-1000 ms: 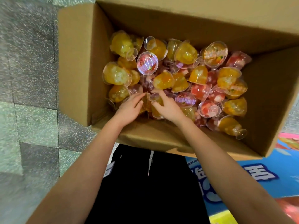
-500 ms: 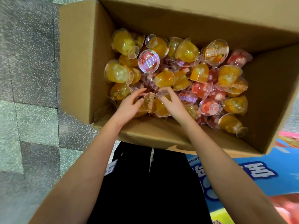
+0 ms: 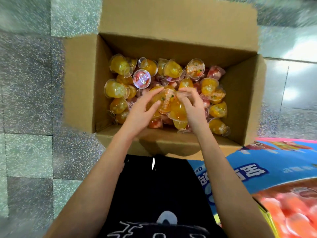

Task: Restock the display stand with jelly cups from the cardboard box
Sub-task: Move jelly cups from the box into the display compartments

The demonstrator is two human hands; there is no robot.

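An open cardboard box (image 3: 80, 83) stands on the floor, filled with several yellow and red jelly cups (image 3: 116, 90) in clear stemmed plastic. My left hand (image 3: 144, 110) and my right hand (image 3: 192, 107) are both above the pile near the box's front wall. Together they grip a small bunch of orange jelly cups (image 3: 171, 105), left hand cupping one side, right hand's fingers curled round the other. At the lower right lies the display stand (image 3: 267, 170), blue and pink printed card with red jelly cups showing at its edge.
Grey speckled floor tiles (image 3: 30, 100) surround the box on the left and behind. The box's flaps stand open, the back flap (image 3: 178, 19) upright. My black clothing (image 3: 157, 194) fills the lower middle of the view.
Both hands have closed on orange cups and lifted them up off the pile. The view has pulled back, showing more of the box, floor and display stand.
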